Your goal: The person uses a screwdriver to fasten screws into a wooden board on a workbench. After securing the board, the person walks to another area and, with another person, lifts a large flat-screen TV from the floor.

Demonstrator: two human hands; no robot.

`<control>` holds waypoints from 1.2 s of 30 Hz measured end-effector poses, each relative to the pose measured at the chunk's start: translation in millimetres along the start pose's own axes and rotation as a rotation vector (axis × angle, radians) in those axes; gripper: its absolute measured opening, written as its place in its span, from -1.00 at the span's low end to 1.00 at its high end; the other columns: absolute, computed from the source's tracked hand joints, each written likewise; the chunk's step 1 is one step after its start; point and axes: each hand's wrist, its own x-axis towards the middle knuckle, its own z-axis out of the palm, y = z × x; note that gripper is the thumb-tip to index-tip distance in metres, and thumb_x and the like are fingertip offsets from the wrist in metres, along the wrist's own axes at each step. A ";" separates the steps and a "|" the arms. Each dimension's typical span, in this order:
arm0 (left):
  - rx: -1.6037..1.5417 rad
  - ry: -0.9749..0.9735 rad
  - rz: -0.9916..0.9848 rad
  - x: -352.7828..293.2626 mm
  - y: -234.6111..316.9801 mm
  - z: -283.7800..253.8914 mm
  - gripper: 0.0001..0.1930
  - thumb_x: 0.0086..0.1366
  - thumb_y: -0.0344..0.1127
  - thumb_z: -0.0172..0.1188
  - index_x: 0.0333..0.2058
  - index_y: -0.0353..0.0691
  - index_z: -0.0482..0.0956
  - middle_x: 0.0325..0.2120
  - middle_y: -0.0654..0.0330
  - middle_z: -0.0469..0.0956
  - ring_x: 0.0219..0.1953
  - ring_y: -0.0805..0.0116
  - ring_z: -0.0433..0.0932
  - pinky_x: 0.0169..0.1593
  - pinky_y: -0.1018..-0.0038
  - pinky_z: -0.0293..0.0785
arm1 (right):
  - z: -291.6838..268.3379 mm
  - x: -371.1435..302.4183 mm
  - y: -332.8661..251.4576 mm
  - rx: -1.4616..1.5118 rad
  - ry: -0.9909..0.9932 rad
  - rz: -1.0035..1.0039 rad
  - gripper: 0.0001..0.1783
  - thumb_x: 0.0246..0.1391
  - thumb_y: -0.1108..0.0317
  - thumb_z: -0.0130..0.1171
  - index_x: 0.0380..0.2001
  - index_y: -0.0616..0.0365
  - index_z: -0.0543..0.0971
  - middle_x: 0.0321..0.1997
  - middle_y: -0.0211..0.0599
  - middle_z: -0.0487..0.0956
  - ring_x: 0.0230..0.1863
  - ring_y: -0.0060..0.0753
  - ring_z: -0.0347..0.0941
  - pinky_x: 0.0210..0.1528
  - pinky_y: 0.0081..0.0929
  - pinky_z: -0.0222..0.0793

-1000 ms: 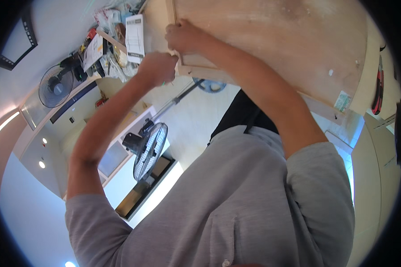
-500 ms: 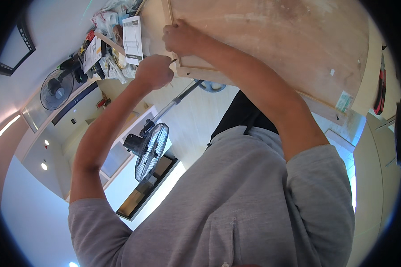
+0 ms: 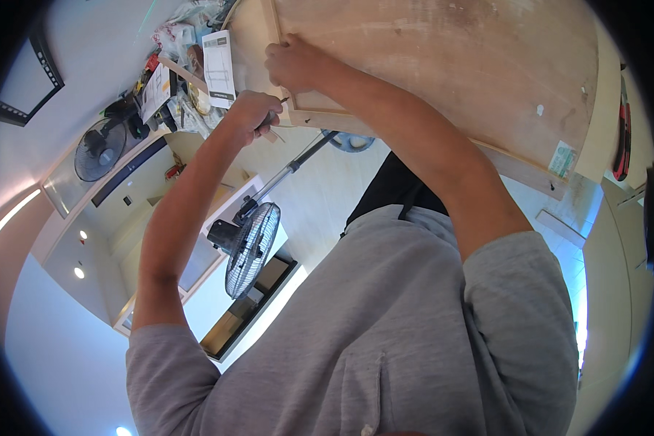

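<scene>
My left hand [image 3: 253, 116] is closed around a small dark-handled tool [image 3: 270, 119]. A thin dark tip, pointing at the corner of a wooden frame, shows past my fingers; the tool's exact kind is hard to make out. Across the top lies a large wooden board [image 3: 443, 80], edged by thin strips. My right hand [image 3: 292, 65] rests at its left side, fingers curled over the narrow wooden strip [image 3: 272, 20]. Part of that strip is hidden under the hand. Beside the corner, a small dark spot [image 3: 307, 121] marks the near edge piece.
Papers [image 3: 218, 67], plastic bags and loose items crowd the surface left of the board. Below my left hand a standing fan [image 3: 253, 251] leans into view, and another fan [image 3: 100, 150] is farther left. A red and black cutter [image 3: 622, 145] lies at the right.
My left hand has turned slightly, so more of the dark handle shows, and its forearm has shifted right. My right hand stays on the strip. The whole view has moved a little.
</scene>
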 end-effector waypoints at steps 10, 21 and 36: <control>1.371 0.347 0.741 -24.0 -3.8 22.5 -0.70 0.16 -0.20 0.31 -0.18 -0.23 0.67 -0.36 -0.02 0.68 -0.31 -0.02 0.70 -0.24 0.11 0.62 | 1.3 1.8 1.0 0.005 0.013 -0.014 -0.87 0.02 0.26 0.27 -0.39 -0.08 0.77 -0.21 -0.61 0.68 0.13 -0.41 0.45 0.14 -0.16 0.31; 0.398 0.106 0.341 1.0 -5.4 4.1 -0.83 0.15 -0.32 0.24 -0.41 -0.33 0.63 -0.61 0.11 0.57 -0.68 0.32 0.46 -0.57 0.36 0.35 | -0.7 0.1 1.7 0.026 -0.031 -0.015 -0.87 0.01 0.30 0.28 -0.37 -0.05 0.77 -0.21 -0.62 0.67 0.14 -0.43 0.43 0.13 -0.17 0.28; -0.084 0.034 -0.005 -12.4 -6.4 -4.2 -0.67 0.15 -0.21 0.35 -0.17 -0.29 0.67 -0.50 0.07 0.62 -0.64 0.31 0.51 -0.59 0.41 0.35 | -1.8 0.6 -0.2 0.007 0.016 -0.009 -0.85 0.06 0.27 0.23 -0.38 -0.07 0.77 -0.23 -0.59 0.67 0.13 -0.39 0.44 0.15 -0.15 0.29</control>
